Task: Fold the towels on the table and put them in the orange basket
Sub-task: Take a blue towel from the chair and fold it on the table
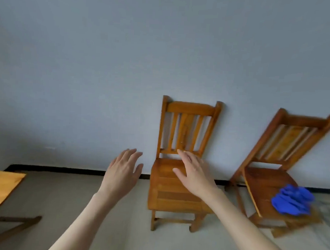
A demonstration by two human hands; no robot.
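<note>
Hovering left hand (121, 173) | right hand (195, 175) flat | table (0, 185) corner left

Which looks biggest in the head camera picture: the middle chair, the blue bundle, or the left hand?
1. Middle chair, by far.
2. Left hand and blue bundle look about alike. The hand is nearer the camera, so I won't rank them.

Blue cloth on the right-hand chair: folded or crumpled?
Crumpled. The blue cloth lies bunched in uneven lumps on the right chair's seat, with no flat folded edges showing.
</note>
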